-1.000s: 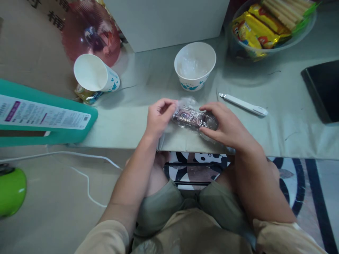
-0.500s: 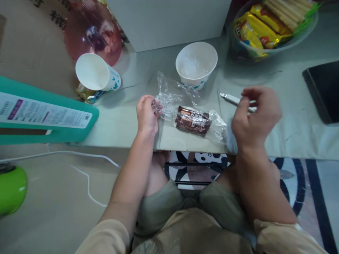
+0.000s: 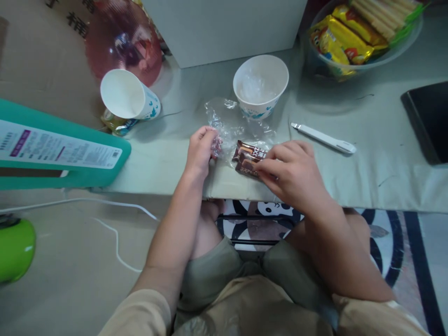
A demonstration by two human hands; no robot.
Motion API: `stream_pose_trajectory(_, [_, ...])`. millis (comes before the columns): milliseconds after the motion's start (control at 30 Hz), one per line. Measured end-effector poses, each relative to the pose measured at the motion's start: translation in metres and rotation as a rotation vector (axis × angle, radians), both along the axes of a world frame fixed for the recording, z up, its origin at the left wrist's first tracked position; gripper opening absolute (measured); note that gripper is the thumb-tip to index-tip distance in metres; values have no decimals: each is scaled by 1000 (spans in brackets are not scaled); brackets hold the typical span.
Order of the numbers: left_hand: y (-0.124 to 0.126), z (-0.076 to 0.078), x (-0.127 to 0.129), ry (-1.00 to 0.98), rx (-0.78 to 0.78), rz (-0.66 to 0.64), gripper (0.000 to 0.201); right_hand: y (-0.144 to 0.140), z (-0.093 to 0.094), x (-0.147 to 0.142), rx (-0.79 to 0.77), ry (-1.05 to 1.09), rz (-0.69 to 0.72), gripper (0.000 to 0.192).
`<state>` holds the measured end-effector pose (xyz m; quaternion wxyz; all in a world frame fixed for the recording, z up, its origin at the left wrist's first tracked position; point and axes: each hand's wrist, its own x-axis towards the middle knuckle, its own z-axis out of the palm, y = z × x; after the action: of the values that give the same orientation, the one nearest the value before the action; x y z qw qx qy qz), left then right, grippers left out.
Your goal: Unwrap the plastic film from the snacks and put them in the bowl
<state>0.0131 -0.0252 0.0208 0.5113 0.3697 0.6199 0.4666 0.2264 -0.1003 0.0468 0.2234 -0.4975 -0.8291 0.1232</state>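
A: Where are the brown packets (image 3: 247, 164)?
B: Near the table's (image 3: 168, 170) front edge, between the hands. I count two, one overlapping the other, though fingers cover their right end.

A: Who has them?
B: The right hand (image 3: 292, 172) has thumb and fingertips over that end; I can't tell whether it pinches or merely rests there. The left hand (image 3: 200, 151) has its fingers closed on the clear wrapper (image 3: 231, 125), which spreads loosely towards the white bowl (image 3: 259, 111).

A: How would they handle?
B: Light, I'd judge, with slick skins and something brittle inside, so grip the short ends or sides gently rather than press the middle. The wrapper looks limp and slippery; a bunched corner should give the best hold.

A: And around them?
B: One white bowl behind, one slim white cutter (image 3: 325, 137) to the right, one tipped paper cup (image 3: 150, 103) to the left. Further out, one black device (image 3: 429, 119), one teal container (image 3: 105, 172) and one clear tub (image 3: 385, 60) with at least two yellow packets (image 3: 353, 39); its pale sticks (image 3: 378, 21) are too bunched to count.
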Motion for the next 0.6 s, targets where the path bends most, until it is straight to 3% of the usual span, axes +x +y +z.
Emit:
stream_pose_trajectory(67, [1, 3, 0, -37, -32, 29, 18, -6, 10, -2, -126, 38, 146, 22])
stream_pose_trajectory(200, [4, 8, -1, -76, -96, 38, 12, -17, 25, -8, -521, 72, 437, 15])
stream_pose_trajectory(267, [5, 8, -2, -101, -92, 37, 12, -18, 25, -10, -582, 129, 485, 15])
stream_pose_trajectory(333, [5, 9, -1, -129, -81, 38, 14, -15, 19, -11, -473, 201, 371, 19])
stream_pose_trajectory(433, [6, 15, 1, -227, -114, 31, 16, -4, 4, -14, -251, 197, 93, 23])
stream_pose_trajectory(600, [10, 25, 8, -503, -182, -29, 17, 14, -9, -22, -250, -176, -58, 60])
